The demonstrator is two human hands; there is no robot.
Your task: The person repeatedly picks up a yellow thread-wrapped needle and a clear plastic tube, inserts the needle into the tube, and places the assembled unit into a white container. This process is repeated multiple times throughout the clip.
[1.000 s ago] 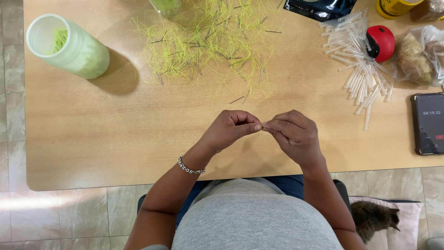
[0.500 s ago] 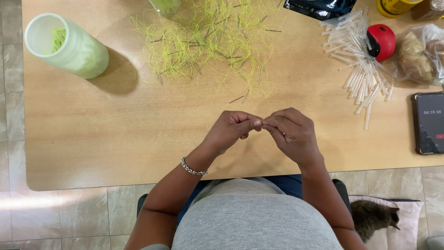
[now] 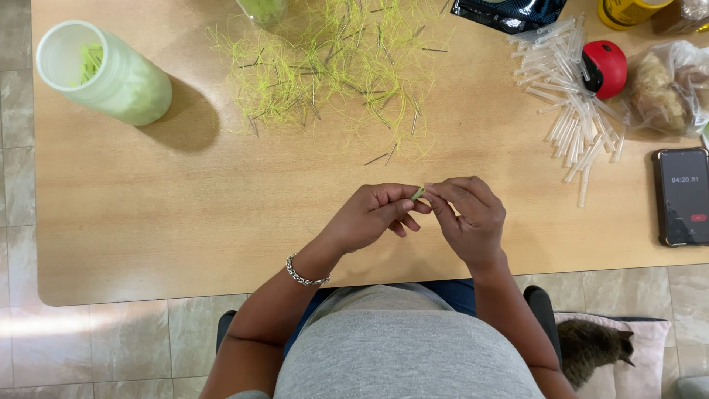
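Setting: a pale wooden surface (image 3: 185, 222) with rounded corners, over a floor of beige tiles (image 3: 88, 340); the person sits at its near edge in a grey top.
Left hand (image 3: 373, 216): curled, thumb and fingertips pinched on one end of a small yellow-green piece (image 3: 419, 193); a silver chain bracelet (image 3: 304, 275) sits on that wrist.
Right hand (image 3: 469, 218): also curled, fingertips closed on the other end of the same piece, so both hands meet at it.
Small yellow-green piece: held just above the surface, near its front edge and about the middle (too small to tell more than its colour and slim shape).
Loose fibres: a spread heap of thin yellow-green strands (image 3: 325, 66) with dark short bits mixed in, at the far middle of the surface, well apart from the hands.
Left side: a translucent pale green jar (image 3: 111, 77), open, with some green strands inside, near the far left corner.
Right side: a scatter of clear slim tubes (image 3: 572, 111), touching a red and black rounded object (image 3: 604, 69); beside that a clear plastic bag (image 3: 665, 92) with something tan in it.
Right edge: a dark phone (image 3: 683, 196) lying flat, its screen lit.
Floor, lower right: a dark furry animal (image 3: 591, 347) on a pinkish cushion (image 3: 653, 343).
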